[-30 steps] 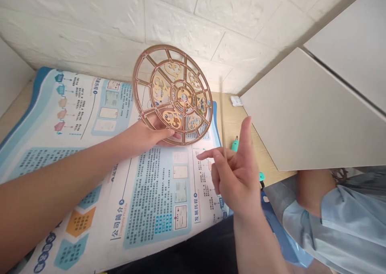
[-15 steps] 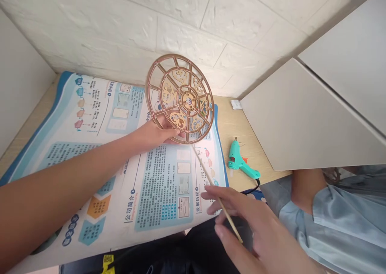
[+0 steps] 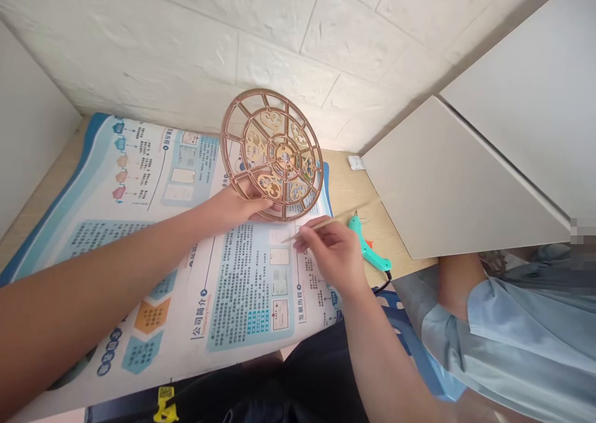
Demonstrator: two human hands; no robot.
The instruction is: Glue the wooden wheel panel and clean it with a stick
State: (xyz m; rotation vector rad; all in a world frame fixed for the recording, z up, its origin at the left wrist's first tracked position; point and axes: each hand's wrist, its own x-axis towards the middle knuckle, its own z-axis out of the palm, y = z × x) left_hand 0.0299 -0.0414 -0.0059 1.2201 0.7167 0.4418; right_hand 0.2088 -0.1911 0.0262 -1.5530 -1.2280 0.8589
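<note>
My left hand (image 3: pixel 237 204) grips wooden wheel (image 3: pixel 271 154) by its rim | thin, light, brittle fretwork | right hand (image 3: pixel 331 252) pinches thin stick (image 3: pixel 321 225)

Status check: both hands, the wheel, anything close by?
Left hand grips wooden wheel, tilted above poster. Right hand pinches thin stick. Glue gun beside right hand.

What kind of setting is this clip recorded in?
Probably a small indoor craft corner: a teal hot glue gun lies on the wooden desk, a round laser-cut wooden wheel is held up, white brick-pattern wall behind.
</note>
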